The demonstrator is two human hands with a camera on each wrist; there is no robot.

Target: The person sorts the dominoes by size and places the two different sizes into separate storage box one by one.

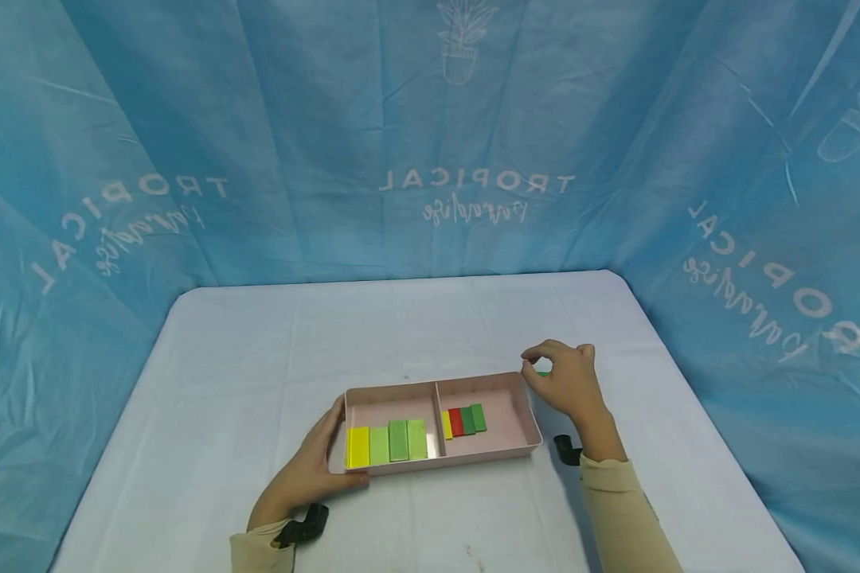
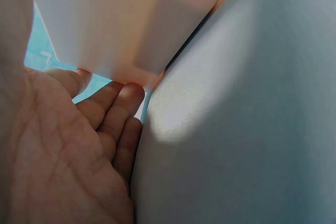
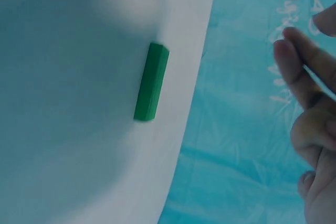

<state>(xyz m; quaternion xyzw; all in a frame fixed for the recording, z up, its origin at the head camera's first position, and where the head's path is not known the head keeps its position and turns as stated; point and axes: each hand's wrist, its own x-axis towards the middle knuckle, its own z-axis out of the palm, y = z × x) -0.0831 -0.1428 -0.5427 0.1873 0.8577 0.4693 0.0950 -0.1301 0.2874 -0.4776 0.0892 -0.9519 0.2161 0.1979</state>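
A pink two-compartment box [image 1: 444,463] lies on the white-covered table. My left hand [image 1: 315,465] grips its left end, thumb along the front wall and fingers round the back; in the left wrist view the fingertips touch the box wall [image 2: 121,30]. Yellow and green blocks [image 1: 398,441] stand in a row in the left compartment. Smaller yellow, red and green blocks [image 1: 456,422] fill part of the right one. Over the box's back right corner is my right hand [image 1: 569,382], thumb and forefinger bent towards each other, holding nothing. A green block [image 3: 151,82] lies on the table, apart from those fingers.
The white table [image 1: 294,334] has rounded back corners. Blue printed curtains [image 1: 344,119] hang behind it and at both sides. A divider [image 1: 440,418] splits the box. Black wrist straps [image 1: 306,525] sit at both wrists.
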